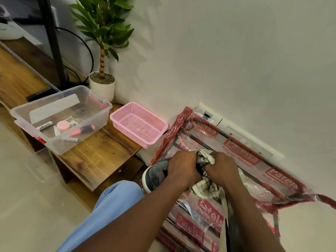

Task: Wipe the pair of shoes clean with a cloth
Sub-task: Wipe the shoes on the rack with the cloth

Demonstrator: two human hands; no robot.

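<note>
Plastic sheet [254, 160] on floor [27, 197] by wall [236, 51]. At 5 o'clock: grips shoe [156, 174] in left hand [181, 168], clutches cloth [204, 158] in right hand [222, 170], mid-wipe. Next likely needs turning shoe to unwiped sides.

shoe [154, 174]: dark grey-blue sneaker with a white sole, tilted on its side, sole edge facing lower left, gripped by the left hand [181, 168] over a red-printed plastic sheet [241, 151].
cloth [204, 158]: white with dark pattern, crumpled, bunched against the shoe, gripped by the right hand [222, 168].
</note>
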